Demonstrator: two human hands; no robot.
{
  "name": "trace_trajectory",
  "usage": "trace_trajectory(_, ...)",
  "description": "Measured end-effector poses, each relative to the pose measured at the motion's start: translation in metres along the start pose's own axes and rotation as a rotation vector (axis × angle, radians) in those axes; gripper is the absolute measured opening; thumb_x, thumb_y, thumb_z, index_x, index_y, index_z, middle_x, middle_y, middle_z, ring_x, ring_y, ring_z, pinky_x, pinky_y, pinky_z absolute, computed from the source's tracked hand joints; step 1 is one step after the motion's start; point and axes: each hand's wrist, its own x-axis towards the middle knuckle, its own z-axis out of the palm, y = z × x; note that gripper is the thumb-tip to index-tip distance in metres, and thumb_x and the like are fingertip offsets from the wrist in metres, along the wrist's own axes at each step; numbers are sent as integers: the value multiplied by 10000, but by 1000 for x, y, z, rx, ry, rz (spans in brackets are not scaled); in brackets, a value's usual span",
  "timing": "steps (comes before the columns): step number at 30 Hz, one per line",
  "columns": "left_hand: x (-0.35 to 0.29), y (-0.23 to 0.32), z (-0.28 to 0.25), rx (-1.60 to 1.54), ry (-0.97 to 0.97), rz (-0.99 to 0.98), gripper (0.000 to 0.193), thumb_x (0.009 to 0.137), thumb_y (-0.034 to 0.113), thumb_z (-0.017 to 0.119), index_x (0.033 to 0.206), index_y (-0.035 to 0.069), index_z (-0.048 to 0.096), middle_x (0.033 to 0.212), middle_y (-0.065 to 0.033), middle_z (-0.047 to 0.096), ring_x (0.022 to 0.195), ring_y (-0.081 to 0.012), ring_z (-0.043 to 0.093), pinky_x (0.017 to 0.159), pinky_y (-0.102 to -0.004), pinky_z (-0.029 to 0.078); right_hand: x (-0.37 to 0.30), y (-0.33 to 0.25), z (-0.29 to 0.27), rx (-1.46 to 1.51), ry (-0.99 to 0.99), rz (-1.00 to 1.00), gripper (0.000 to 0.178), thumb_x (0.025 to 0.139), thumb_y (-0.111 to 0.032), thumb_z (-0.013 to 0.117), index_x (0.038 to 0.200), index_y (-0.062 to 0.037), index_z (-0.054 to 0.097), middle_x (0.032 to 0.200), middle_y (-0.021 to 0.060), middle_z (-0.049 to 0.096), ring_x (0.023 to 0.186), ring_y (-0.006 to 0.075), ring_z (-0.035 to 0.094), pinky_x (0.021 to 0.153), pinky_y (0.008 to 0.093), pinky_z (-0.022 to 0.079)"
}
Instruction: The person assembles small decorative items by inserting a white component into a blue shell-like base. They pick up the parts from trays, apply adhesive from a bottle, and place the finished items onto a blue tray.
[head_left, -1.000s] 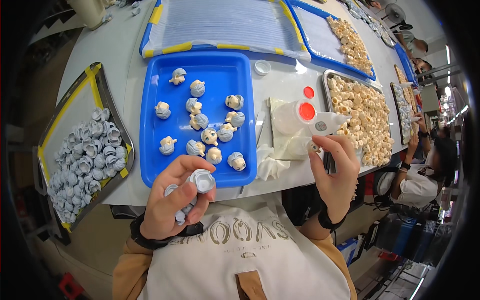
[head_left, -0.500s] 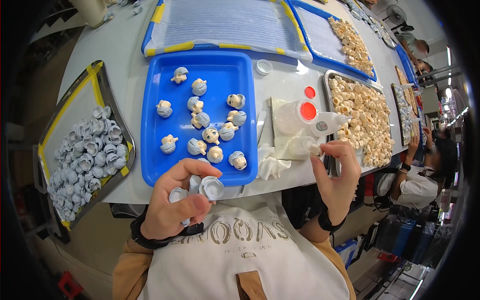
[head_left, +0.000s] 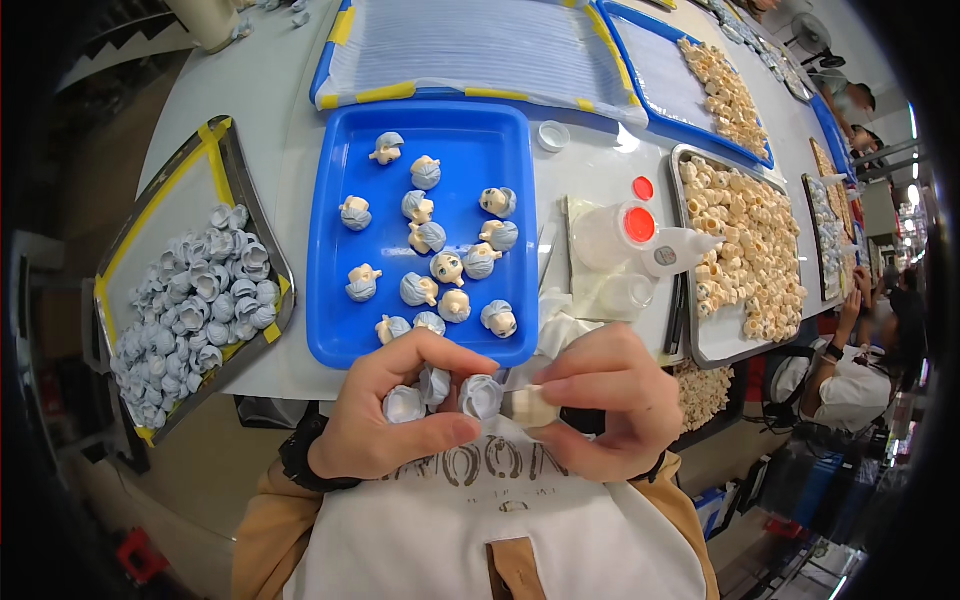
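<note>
My left hand (head_left: 385, 420) is closed round several pale blue doll hair pieces. One hollow hair piece (head_left: 481, 397) sits at its fingertips with its opening towards me; another (head_left: 404, 404) rests further in against the fingers. Between the thumb and fingers of my right hand (head_left: 620, 405) is a cream doll head piece (head_left: 534, 406), slightly blurred, right beside the front hair piece. Whether the two touch I cannot tell. Just beyond my hands, a blue tray (head_left: 340, 310) holds several doll heads with blue hair, among them one face-up head (head_left: 447, 266).
A tray (head_left: 222, 170) of loose blue hair pieces stands left. To the right are a squeeze bottle (head_left: 677, 250), a red-capped bottle (head_left: 602, 236), a small clear cup (head_left: 628, 291) and a metal tray (head_left: 712, 352) of cream head pieces. A paper-lined tray (head_left: 480, 50) lies behind.
My right hand has come from the small clear cup leftward to my left hand, bringing the cream head piece. The left hand still grips the hair pieces. The whole view has shifted slightly.
</note>
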Motion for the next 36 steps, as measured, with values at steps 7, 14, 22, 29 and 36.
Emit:
trace_trajectory(7,1,-2,1,70,-12,-4,356,831,126,724,1135,6,582,981,-23,578,903,-70,528,799,-228,419,8,3,7,-119,-154,-27,395,607,1,786,984,16,669,867,97,640,706,189,581,590,275,438)
trace_trajectory(14,1,-3,-5,80,-71,-21,318,875,185,679,1114,-2,581,1016,-40,591,943,-83,533,820,-247,425,9,4,10,-309,-125,-139,523,544,-232,846,980,0,673,838,76,617,689,199,561,578,286,445)
trace_trajectory(22,2,2,6,149,83,-63,305,907,250,637,1030,-27,611,915,-47,629,864,-89,550,774,-245,430,0,2,27,-567,12,-131,401,611,-225,803,915,-3,663,787,71,597,616,206,571,504,287,442)
trace_trajectory(29,4,4,7,190,71,-104,299,930,271,602,965,-25,607,855,-44,630,808,-81,541,729,-238,430,4,3,25,-589,-76,-110,352,663,-196,776,932,-3,657,780,76,597,628,201,573,498,295,433)
trace_trajectory(36,1,9,0,315,79,-98,229,919,220,592,897,-7,595,790,-31,598,732,-80,526,660,-238,416,1,9,12,-468,-151,8,381,659,-167,776,982,-20,638,825,74,601,663,218,553,548,302,442)
